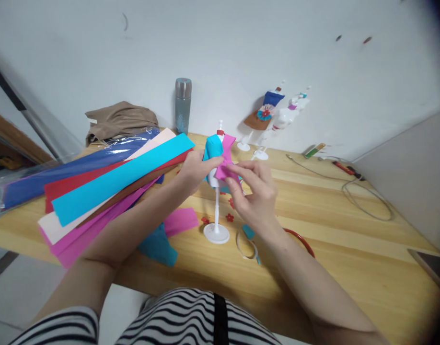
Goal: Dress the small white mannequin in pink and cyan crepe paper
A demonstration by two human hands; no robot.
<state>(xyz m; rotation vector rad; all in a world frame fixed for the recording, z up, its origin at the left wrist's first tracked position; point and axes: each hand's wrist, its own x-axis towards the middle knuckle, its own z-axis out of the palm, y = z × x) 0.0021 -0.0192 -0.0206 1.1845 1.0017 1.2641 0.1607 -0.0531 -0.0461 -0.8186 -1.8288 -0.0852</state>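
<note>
A miniature white dress form (213,181) stands upright on its round base, with turquoise crepe paper (213,145) over one shoulder and a pink crepe paper strip (228,154) down the other side. My left hand (195,171) grips the form's side, its thumb lying across the chest against the pink strip. On the other side, my right hand (255,190) pinches the pink strip between thumb and fingers at waist height. Small red paper flowers (229,218), a turquoise piece (158,247) and a pink piece (180,221) lie about the base.
Coloured strips (122,179) are stacked at the left, below a brown cloth (121,120). A thermos (183,105) stands by the wall. Two dressed mini forms (272,103) are at the back. A cable (371,203) and a box cutter (315,150) lie at the right.
</note>
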